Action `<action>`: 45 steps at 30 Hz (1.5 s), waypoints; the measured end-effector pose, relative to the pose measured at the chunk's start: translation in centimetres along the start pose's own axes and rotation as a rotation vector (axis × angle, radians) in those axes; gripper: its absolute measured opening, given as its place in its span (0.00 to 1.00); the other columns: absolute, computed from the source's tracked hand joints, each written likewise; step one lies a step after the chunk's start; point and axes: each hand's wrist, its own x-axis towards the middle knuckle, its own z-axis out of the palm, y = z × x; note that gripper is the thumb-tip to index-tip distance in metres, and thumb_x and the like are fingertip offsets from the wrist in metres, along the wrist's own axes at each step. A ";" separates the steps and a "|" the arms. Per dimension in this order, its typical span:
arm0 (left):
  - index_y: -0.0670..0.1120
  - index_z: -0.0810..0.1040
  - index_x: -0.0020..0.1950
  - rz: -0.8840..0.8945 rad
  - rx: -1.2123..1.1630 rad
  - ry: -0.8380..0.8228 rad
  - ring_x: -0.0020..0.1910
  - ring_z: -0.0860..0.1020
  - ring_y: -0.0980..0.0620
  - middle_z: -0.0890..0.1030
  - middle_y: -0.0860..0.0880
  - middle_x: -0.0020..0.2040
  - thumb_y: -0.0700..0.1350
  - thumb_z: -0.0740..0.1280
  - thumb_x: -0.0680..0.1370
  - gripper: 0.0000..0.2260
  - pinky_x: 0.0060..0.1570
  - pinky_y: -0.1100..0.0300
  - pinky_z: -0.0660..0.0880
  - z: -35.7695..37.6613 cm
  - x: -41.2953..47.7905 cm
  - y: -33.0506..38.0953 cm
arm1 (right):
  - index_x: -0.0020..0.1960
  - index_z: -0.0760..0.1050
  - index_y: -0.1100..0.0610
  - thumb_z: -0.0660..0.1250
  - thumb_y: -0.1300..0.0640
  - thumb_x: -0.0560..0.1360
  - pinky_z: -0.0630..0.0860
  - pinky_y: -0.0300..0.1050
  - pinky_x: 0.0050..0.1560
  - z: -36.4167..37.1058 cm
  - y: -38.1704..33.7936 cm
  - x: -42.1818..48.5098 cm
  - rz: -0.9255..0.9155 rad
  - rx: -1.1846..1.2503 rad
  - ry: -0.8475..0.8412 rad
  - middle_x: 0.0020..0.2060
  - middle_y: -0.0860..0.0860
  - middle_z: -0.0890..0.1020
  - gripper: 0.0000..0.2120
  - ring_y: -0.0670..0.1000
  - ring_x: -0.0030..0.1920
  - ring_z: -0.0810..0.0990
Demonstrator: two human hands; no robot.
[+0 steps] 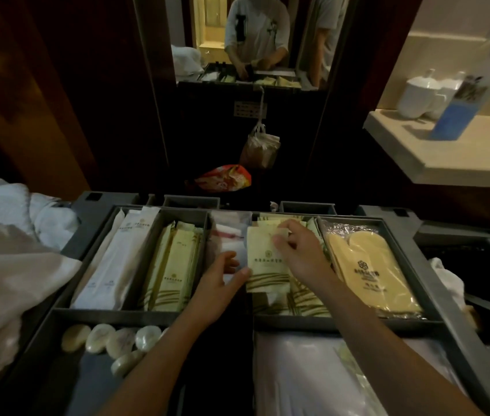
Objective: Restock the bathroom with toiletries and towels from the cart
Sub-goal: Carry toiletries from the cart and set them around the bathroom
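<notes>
Now, mid-frame, the right grip (300,253) pinches the top of a packet (264,265), the left grip (216,286) its lower corner; best lift just one, straight up.

Occlusions, cut-offs and unreadable areas

The right hand (300,253) covers the upper right corner of the cream sachet (266,262) it pinches, and the stack under the sachet is mostly hidden. The left hand (216,283) sits at the sachet's lower left edge; whether it grips the sachet or the clear packets (225,238) beneath cannot be determined. Sachet print is too small to read. The left forearm hides part of the soaps (117,340). The towels (6,265) are cut off by the left edge. The blue card (451,112) on the table (448,157) is blurred. The right-hand compartment (484,265) is too dark to identify its contents.
</notes>
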 end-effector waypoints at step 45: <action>0.46 0.75 0.51 0.093 -0.113 0.075 0.38 0.76 0.62 0.78 0.53 0.40 0.42 0.65 0.77 0.04 0.32 0.75 0.73 -3.1 -0.5 3.3 | 0.75 0.55 0.51 0.64 0.60 0.76 0.75 0.52 0.54 -0.9 -1.1 -5.2 0.142 -0.288 0.254 0.60 0.58 0.77 0.31 0.57 0.51 0.79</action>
